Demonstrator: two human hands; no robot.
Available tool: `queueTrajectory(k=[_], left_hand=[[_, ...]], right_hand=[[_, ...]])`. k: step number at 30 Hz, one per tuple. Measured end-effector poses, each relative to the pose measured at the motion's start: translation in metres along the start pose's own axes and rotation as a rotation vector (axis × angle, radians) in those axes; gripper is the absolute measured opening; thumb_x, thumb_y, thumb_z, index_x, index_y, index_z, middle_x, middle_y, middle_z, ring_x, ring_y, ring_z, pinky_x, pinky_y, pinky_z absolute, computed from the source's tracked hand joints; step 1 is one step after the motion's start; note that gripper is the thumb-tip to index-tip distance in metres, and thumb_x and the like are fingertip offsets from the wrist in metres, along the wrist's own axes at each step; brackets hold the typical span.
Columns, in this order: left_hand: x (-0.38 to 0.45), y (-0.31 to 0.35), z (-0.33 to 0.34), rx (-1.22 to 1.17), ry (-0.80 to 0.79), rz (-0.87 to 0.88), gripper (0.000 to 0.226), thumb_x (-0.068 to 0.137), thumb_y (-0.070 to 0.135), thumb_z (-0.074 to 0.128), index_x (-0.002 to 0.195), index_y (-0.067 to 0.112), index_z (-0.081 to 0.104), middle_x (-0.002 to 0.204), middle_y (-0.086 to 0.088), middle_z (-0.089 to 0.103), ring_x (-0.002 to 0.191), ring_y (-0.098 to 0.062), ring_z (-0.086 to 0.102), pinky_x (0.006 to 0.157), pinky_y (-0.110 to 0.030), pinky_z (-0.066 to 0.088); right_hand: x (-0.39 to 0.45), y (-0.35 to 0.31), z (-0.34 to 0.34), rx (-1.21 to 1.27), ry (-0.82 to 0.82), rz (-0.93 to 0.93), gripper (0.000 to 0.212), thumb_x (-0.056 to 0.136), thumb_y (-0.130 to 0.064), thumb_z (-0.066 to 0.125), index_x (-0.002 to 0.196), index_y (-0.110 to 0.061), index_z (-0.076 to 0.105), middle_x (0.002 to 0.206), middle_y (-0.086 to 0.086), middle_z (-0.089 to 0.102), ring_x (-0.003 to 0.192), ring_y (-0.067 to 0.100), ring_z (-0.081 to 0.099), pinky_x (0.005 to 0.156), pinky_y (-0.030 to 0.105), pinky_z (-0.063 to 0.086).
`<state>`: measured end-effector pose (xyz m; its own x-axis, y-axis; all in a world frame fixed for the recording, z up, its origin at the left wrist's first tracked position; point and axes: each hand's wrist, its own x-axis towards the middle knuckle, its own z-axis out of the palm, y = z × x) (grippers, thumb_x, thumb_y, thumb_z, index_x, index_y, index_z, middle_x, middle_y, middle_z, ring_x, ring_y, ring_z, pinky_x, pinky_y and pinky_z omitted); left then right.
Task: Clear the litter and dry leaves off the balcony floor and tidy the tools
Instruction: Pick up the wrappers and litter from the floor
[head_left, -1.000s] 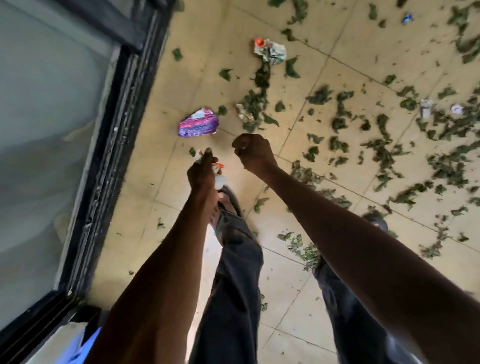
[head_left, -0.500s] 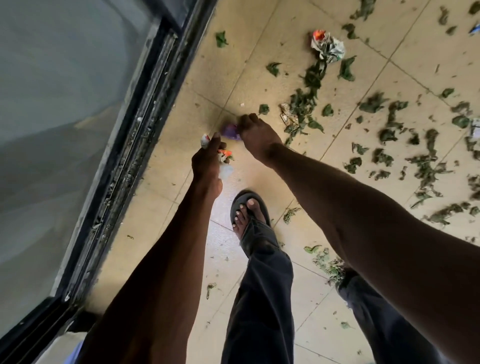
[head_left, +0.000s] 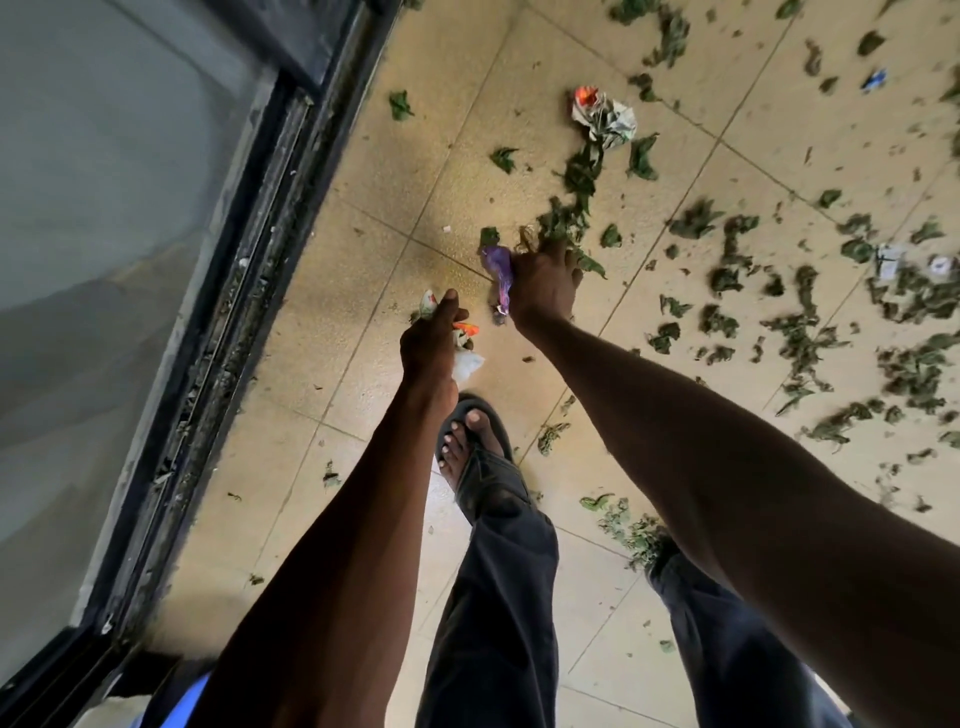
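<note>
A person bends over the tiled balcony floor (head_left: 363, 291). The right hand (head_left: 543, 288) grips a purple wrapper (head_left: 498, 270), fingers curled round it and reaching into dry leaves (head_left: 566, 218) just beyond their tips. The left hand (head_left: 431, 345) pinches crumpled litter (head_left: 465, 358). A crumpled paper wad (head_left: 605, 117) lies farther ahead, nearer the right hand.

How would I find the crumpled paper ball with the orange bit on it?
Start at the dark sliding-door track along the left, then look across the tiled floor toward the top middle. There lies the crumpled wrapper, just above a trail of dry leaves. It is pale and printed with an orange-red corner, while its neighbours are green.
</note>
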<state>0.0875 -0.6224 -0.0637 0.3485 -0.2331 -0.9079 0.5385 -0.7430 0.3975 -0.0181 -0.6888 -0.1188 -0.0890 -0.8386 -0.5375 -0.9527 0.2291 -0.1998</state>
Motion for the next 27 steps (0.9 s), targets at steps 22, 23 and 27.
queueTrajectory(k=[22, 23, 27], left_hand=[[-0.097, 0.088, 0.041, 0.315, -0.109, 0.037, 0.048, 0.067, 0.078, 0.066, 0.078, 0.031, 0.075, 0.091, -0.004, 0.074, 0.084, -0.029, 0.07, 0.077, -0.044, 0.059], [-0.095, 0.092, 0.052, 0.365, -0.141, 0.012, 0.053, 0.06, 0.087, 0.062, 0.079, 0.039, 0.075, 0.095, -0.003, 0.074, 0.086, -0.032, 0.071, 0.078, -0.05, 0.059], [-0.085, 0.113, 0.09, 0.27, -0.169, 0.046, 0.034, 0.073, 0.062, 0.074, 0.079, 0.029, 0.075, 0.091, -0.003, 0.073, 0.077, -0.025, 0.072, 0.066, -0.039, 0.06]], right_hand=[[-0.053, -0.015, -0.169, 1.124, -0.396, 0.449, 0.017, 0.091, 0.003, 0.055, 0.103, 0.003, 0.067, 0.102, 0.016, 0.069, 0.085, 0.024, 0.065, 0.076, 0.032, 0.053], [-0.043, -0.012, -0.174, 1.126, -0.457, 0.402, 0.015, 0.09, 0.003, 0.056, 0.1, 0.001, 0.067, 0.097, 0.014, 0.068, 0.082, 0.022, 0.064, 0.076, 0.033, 0.052], [-0.005, -0.006, -0.179, 1.088, -0.533, 0.295, 0.014, 0.081, 0.005, 0.067, 0.083, -0.008, 0.07, 0.078, 0.002, 0.069, 0.073, 0.014, 0.064, 0.072, 0.026, 0.054]])
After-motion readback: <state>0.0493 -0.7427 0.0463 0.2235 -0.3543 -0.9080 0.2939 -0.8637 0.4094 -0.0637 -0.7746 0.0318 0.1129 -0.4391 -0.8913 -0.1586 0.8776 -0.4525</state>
